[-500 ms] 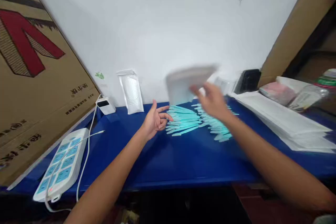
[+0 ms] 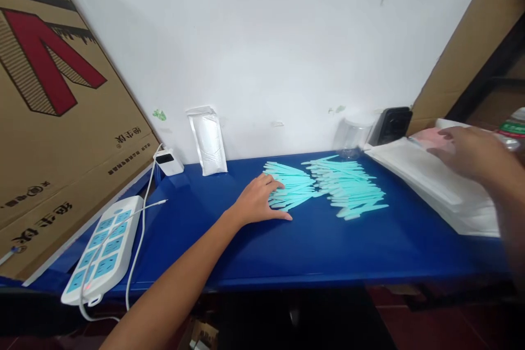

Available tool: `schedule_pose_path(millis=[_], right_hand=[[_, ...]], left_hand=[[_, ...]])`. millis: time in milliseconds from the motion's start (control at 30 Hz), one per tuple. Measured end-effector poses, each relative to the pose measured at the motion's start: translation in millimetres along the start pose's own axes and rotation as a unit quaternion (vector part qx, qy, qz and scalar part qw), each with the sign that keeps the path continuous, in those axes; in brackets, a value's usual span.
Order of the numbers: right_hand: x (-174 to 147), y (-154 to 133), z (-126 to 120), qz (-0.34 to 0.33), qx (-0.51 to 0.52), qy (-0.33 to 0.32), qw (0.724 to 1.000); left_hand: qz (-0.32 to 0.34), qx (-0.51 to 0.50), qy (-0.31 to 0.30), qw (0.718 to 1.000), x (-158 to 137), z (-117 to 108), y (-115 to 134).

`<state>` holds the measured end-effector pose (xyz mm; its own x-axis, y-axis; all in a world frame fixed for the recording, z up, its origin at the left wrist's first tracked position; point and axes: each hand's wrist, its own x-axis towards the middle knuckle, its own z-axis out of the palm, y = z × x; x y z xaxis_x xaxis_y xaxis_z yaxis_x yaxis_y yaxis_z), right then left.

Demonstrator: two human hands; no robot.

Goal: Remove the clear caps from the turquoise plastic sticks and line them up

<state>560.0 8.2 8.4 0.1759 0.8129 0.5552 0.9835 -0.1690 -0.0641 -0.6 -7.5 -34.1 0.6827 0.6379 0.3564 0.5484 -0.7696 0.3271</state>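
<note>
My left hand (image 2: 257, 201) lies palm down on the blue table (image 2: 287, 251), its fingertips touching the left pile of teal sticks (image 2: 291, 188). A second pile of teal sticks (image 2: 348, 186) is spread just to the right. My right hand (image 2: 471, 154), blurred, hovers with fingers spread over the stack of white pouches (image 2: 443, 188) at the right and holds nothing. One white pouch (image 2: 207, 142) leans upright against the wall at the back.
A white power strip (image 2: 102, 249) with its cable lies at the table's left front. A small white charger (image 2: 169, 162) sits by a large cardboard box (image 2: 53, 115). A clear jar (image 2: 350, 138) and a black device (image 2: 391, 124) stand at the back right.
My right hand had a white pouch raised over the sticks; it has swung right to the pouch stack and is empty. My left hand turned palm down onto the left stick pile.
</note>
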Motion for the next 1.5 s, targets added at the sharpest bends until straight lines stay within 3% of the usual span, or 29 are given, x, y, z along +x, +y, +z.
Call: schedule_pose_path(millis=[67, 133, 200, 267, 333, 400, 467, 533, 700, 833, 967, 1133, 1233, 1333, 1500], right_hand=[[-8, -34, -9, -0.074, -0.036, 0.061, 0.995], [-14, -85, -25, -0.125, 0.030, 0.073, 0.989], [-18, -142, -39, -0.179, 0.122, 0.017, 0.976], [-23, -195, -45, -0.228, 0.214, -0.042, 0.949], [-30, -238, -39, -0.287, 0.253, -0.098, 0.919], [-42, -270, -27, -0.324, 0.249, -0.089, 0.908], [-58, -290, -13, -0.354, 0.241, -0.053, 0.902], [-75, -300, -3, -0.388, 0.247, -0.030, 0.887], [-98, -310, 6, -0.406, 0.289, -0.002, 0.867], [-98, -313, 11, -0.385, 0.335, -0.001, 0.860], [-100, -314, 13, -0.374, 0.380, 0.001, 0.846], [-107, -318, -7, -0.300, 0.454, 0.077, 0.835], [-108, -321, -20, -0.239, 0.487, 0.108, 0.833], [-105, -319, -23, -0.235, 0.501, 0.094, 0.828], [-99, -314, -16, -0.234, 0.527, 0.126, 0.807]], left_hand=[[0.002, -0.006, -0.003, 1.000, 1, 5, 1], [0.005, -0.005, -0.002, 1.000, 2, 4, 0], [-0.009, 0.005, 0.015, 1.000, 3, -2, -9], [-0.070, 0.037, 0.091, 0.993, 4, -13, -27], [-0.182, 0.100, 0.241, 0.948, 3, -27, -55], [-0.304, 0.162, 0.375, 0.861, -2, -40, -88], [-0.401, 0.158, 0.427, 0.795, -8, -50, -117], [-0.449, 0.135, 0.412, 0.781, -13, -53, -138], [-0.476, 0.083, 0.337, 0.808, -14, -41, -154], [-0.446, 0.093, 0.360, 0.814, -10, -35, -149], [-0.343, 0.139, 0.388, 0.844, -7, -37, -132], [-0.163, 0.202, 0.304, 0.916, 1, -33, -91], [-0.094, 0.213, 0.267, 0.935, 7, -26, -67], [-0.085, 0.213, 0.263, 0.937, 11, -22, -55], [-0.114, 0.215, 0.274, 0.930, 8, -24, -57]])
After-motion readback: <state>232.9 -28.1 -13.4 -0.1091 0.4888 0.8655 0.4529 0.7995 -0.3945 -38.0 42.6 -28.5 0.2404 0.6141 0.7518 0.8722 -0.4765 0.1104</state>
